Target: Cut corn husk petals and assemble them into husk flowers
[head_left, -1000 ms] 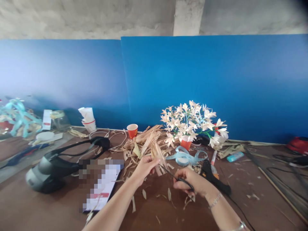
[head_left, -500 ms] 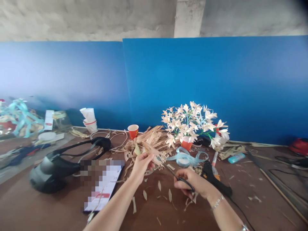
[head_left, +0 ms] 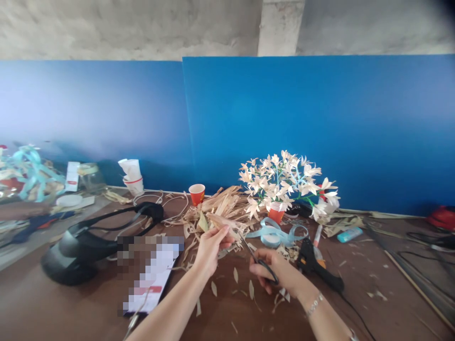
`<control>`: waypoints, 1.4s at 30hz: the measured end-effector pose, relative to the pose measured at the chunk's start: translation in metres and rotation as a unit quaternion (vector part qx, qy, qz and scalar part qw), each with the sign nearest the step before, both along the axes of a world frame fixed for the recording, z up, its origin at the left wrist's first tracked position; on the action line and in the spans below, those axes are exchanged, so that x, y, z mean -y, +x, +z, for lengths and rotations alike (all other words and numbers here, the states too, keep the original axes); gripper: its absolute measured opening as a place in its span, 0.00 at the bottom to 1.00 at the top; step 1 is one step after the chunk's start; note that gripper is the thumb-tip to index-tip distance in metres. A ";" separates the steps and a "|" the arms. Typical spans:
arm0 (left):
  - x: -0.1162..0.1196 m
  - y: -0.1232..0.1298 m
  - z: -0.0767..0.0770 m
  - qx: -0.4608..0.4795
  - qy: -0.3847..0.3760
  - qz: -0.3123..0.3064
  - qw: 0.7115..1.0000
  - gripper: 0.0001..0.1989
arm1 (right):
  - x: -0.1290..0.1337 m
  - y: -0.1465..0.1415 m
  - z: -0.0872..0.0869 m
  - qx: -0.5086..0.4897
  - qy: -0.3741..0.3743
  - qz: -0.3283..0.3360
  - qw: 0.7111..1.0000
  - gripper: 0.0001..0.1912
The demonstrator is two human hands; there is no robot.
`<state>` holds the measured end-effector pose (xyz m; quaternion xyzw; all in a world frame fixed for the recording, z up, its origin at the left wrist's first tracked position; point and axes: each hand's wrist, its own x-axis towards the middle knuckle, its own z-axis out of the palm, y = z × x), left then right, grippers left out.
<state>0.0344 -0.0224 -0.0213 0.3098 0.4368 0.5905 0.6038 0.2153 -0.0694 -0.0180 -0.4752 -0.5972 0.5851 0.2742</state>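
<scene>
My left hand [head_left: 212, 245] is closed on a piece of pale dried husk [head_left: 221, 221], pinched between thumb and fingers. My right hand [head_left: 272, 271] grips a pair of scissors [head_left: 251, 252] by the dark handles, and the blades point up and left to the husk's edge. Whether the blades touch the husk I cannot make out. Behind both hands lies a heap of dried husks [head_left: 227, 201]. Small cut petal-shaped pieces [head_left: 251, 289] are scattered on the brown table [head_left: 216, 322] below.
Pale flowers [head_left: 280, 184] stand in a red cup [head_left: 275, 214]. Near them are blue ribbon [head_left: 270, 237] and a black glue gun [head_left: 318, 267] with its cord. A red paper cup [head_left: 196, 194], a phone [head_left: 154, 279] and a black headset [head_left: 76, 251] lie leftward.
My right hand with the scissors has moved slightly left, closer to my left hand. The husk in my left hand has tilted a little.
</scene>
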 end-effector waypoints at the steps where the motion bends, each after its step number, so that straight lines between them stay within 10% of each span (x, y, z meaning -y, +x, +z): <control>1: 0.001 0.001 0.000 -0.003 0.001 -0.004 1.000 0.13 | 0.000 -0.001 0.000 -0.003 0.003 0.001 1.000 0.12; 42: 0.001 0.007 -0.004 0.008 -0.017 -0.005 1.000 0.10 | -0.005 -0.007 -0.011 -0.051 0.033 -0.011 0.998 0.21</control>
